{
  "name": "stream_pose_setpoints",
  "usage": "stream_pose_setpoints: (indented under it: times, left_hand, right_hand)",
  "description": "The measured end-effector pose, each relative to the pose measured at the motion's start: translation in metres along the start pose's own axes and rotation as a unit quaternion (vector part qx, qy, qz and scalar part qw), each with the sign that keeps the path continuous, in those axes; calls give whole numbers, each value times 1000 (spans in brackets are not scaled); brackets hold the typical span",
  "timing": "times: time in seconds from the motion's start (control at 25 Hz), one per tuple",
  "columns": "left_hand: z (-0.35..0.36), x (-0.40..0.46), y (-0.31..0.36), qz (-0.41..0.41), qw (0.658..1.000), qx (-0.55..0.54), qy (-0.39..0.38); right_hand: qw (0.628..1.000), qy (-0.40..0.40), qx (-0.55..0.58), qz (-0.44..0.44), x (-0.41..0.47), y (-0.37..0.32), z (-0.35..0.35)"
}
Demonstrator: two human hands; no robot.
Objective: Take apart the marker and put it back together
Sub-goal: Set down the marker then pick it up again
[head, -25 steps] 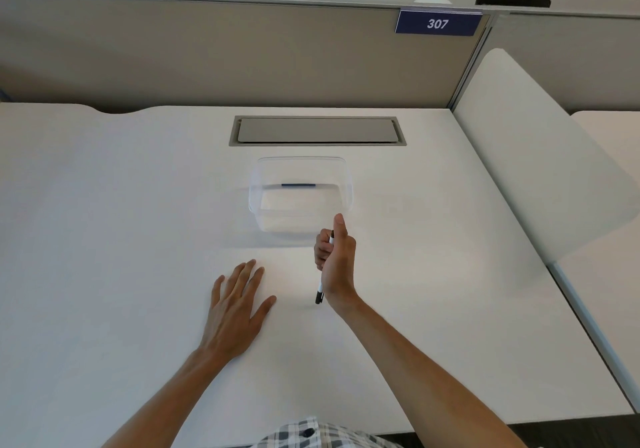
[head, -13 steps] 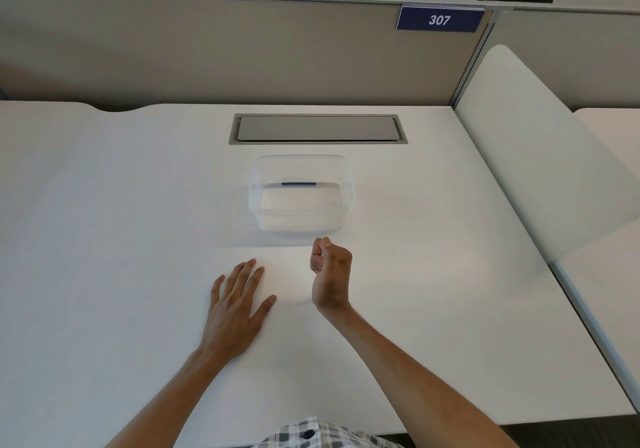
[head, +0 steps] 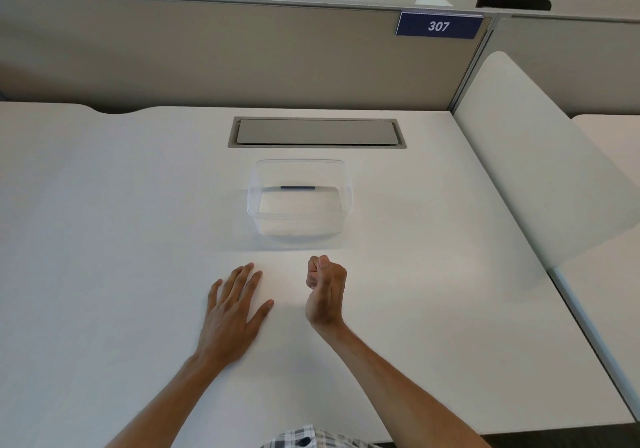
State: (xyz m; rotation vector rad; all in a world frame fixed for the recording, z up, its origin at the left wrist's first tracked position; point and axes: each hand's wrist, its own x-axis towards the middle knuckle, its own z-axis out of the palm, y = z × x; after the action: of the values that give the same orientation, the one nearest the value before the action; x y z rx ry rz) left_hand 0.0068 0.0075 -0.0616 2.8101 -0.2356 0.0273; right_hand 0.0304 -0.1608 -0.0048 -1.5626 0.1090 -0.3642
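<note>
My right hand (head: 325,288) is curled into a fist just above the white desk (head: 104,239), in front of the clear plastic container (head: 254,201). No part of the marker shows now; the fist and wrist hide whatever the fingers hold. My left hand (head: 233,312) lies flat on the desk, fingers spread, a short way left of the right hand and holding nothing.
The clear container has a thin dark blue strip (head: 298,187) at its far wall. Behind it a grey cable hatch (head: 317,132) sits flush in the desk. A grey partition with a sign reading 307 (head: 438,26) closes the back, and a white divider panel (head: 519,156) the right.
One second ago my right hand held the marker upright with the thumb raised. The thumb has folded down, the hand has turned, and the marker has gone out of sight. The left hand has not moved.
</note>
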Motion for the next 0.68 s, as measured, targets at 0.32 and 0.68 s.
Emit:
stream_pose_setpoints:
  times: [0.32, 0.68]
  left_hand:
    - [0, 0, 1, 2, 1000, 1, 2]
    - [0, -1, 0, 1, 1000, 0, 4]
  right_hand:
    - [1000, 2, -13, -1, 1, 1, 2]
    - [1000, -7, -19, 9, 1, 1, 0]
